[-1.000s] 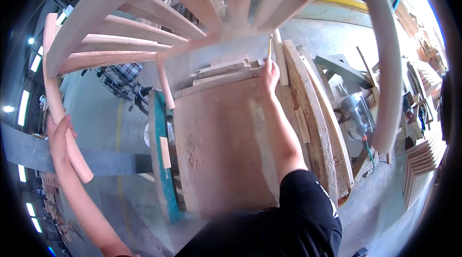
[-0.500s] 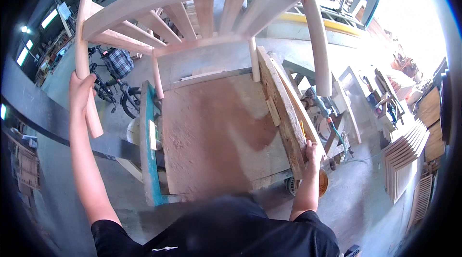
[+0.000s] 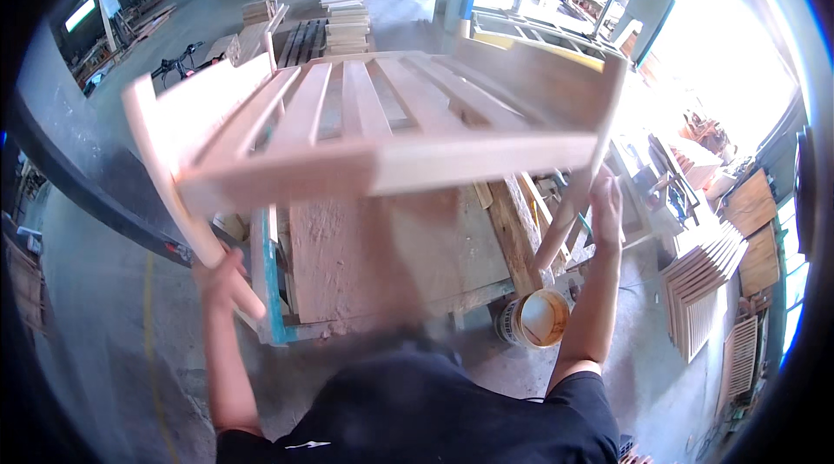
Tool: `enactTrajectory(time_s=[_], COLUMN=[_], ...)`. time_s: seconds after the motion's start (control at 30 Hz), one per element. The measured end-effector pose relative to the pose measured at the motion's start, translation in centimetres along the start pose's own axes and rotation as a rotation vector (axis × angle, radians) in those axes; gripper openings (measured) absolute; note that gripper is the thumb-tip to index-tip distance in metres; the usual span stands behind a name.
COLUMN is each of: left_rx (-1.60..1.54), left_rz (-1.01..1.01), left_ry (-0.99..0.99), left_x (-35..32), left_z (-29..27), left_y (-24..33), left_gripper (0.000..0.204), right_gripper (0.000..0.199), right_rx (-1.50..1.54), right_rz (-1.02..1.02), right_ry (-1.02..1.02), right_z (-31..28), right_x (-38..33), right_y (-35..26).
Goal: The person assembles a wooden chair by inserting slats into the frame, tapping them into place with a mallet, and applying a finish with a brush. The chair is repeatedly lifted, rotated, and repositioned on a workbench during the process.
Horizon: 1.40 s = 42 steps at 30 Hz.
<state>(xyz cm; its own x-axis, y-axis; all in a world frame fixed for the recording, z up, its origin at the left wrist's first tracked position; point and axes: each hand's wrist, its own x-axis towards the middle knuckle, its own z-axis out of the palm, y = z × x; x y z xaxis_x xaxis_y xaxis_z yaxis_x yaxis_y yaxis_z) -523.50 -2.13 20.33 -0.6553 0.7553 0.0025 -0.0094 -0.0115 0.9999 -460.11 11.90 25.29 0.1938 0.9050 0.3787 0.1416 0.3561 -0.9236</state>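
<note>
The left hand (image 3: pixel 228 277) and right hand (image 3: pixel 605 203) are each gripping a leg of the slatted wooden chair frame (image 3: pixel 373 129), holding it above the workbench (image 3: pixel 382 247), and risking it swinging into the near glue bucket (image 3: pixel 534 318)

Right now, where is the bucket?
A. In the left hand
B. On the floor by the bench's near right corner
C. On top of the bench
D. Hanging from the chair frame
B: the bucket sits on the floor just off the bench corner, below the right hand, which grips a leg of the chair frame.
</note>
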Motion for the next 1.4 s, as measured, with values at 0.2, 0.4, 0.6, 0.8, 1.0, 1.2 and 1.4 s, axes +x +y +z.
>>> enactTrajectory(time_s=[0.2,0.4,0.6,0.8,1.0,1.2,1.4], left_rx=[0.113,0.095,0.462,0.287,0.050,1.061,0.906], left_rz=[0.004,0.092,0.153,-0.504,0.136,0.522,0.021], left_ry=[0.086,0.071,-0.055,-1.053,-0.507,-0.217,-0.457], left_x=[-7.3,-11.8,-12.9,-19.5,-9.1,1.9,4.0], left_z=[-3.5,-4.5,-8.0,-1.2,14.7,26.6,29.4], left_y=[-12.8,-18.5,-21.4,0.2,1.5,-5.3,-4.7], left_gripper=[0.049,0.045,0.032,0.034,0.066,0.104,0.088], right_gripper=[0.072,0.048,0.039,0.050,0.074,0.064,0.072], right_rx=[-0.094,-0.431,-0.437,-0.421,-0.643,-0.436,-0.303], right_rz=[0.169,0.178,0.166,0.275,-0.352,-0.283,0.188], right_ry=[0.184,0.216,0.230,0.104,0.551,-0.292,-0.325], right_z=[-1.0,-2.1,-2.1,-2.5,2.0,7.3,12.1], right_x=[-8.2,-14.8,-16.4,-16.6,-20.6,-14.8,-11.7], right_y=[5.9,7.1,6.7,5.8,1.5,0.3,7.2])
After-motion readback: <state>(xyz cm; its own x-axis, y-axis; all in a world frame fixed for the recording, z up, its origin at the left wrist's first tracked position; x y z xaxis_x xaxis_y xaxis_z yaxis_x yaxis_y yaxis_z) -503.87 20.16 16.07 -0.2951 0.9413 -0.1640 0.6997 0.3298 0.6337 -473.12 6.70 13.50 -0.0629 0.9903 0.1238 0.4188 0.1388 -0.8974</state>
